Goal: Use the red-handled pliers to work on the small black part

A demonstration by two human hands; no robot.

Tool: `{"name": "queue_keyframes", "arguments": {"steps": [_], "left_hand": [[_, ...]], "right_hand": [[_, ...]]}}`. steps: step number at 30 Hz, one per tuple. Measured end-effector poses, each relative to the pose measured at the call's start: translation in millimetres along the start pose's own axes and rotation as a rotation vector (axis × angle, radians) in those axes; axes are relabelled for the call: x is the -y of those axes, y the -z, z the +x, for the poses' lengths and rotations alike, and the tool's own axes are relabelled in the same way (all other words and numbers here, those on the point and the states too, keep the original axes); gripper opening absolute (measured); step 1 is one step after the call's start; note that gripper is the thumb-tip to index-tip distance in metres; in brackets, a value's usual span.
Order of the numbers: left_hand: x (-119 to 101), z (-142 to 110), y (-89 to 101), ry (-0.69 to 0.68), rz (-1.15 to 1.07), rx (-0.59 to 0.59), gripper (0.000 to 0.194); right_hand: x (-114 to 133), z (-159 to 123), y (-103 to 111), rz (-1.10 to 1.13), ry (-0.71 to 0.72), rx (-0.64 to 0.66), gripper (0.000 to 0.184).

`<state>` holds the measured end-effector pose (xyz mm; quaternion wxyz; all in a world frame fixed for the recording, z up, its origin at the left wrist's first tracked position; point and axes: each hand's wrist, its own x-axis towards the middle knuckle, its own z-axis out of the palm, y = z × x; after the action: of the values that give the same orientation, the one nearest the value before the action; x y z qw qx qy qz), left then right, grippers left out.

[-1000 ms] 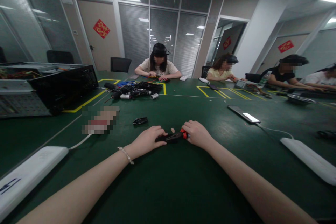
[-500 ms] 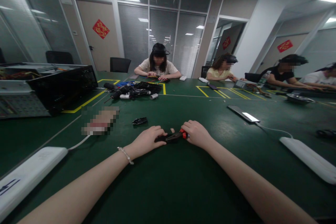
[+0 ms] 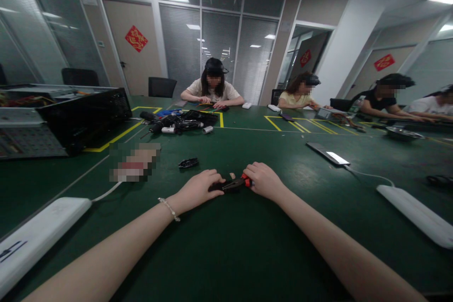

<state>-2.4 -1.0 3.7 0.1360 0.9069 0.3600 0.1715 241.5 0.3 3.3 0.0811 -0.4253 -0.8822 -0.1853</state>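
Centrally, in the head view, the person's left hand (image 3: pixel 198 189) is pinching a black part (image 3: pixel 216 187) between thumb and fingers, low over the green table (image 3: pixel 219 250). The right hand (image 3: pixel 264 180) is clasping the red handles of the pliers (image 3: pixel 233 184), whose nose is pointing toward the left hand and reaching the part; whether the jaws are biting on it, one cannot tell. A pale scrap (image 3: pixel 232 176) is lying just beyond the pliers, and a black shell (image 3: pixel 188 163) is resting beyond the left hand, apart from it. Over on the right, a phone (image 3: pixel 327 153) is lying with a cable running to a white bar (image 3: pixel 414 214). Farther off, a heap of tools (image 3: pixel 184 120) is sitting near a computer case (image 3: pixel 88 122), and a co-worker (image 3: pixel 214 92) is bending over the table's far side.
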Motion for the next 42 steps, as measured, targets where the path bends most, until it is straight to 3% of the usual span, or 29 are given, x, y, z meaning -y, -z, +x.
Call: {"name": "queue_keyframes", "arguments": {"steps": [42], "left_hand": [[2.1, 0.7, -1.9, -0.003, 0.015, -0.002, 0.022]], "right_hand": [[-0.2, -0.3, 1.4, -0.003, -0.012, 0.014, 0.021]]}}
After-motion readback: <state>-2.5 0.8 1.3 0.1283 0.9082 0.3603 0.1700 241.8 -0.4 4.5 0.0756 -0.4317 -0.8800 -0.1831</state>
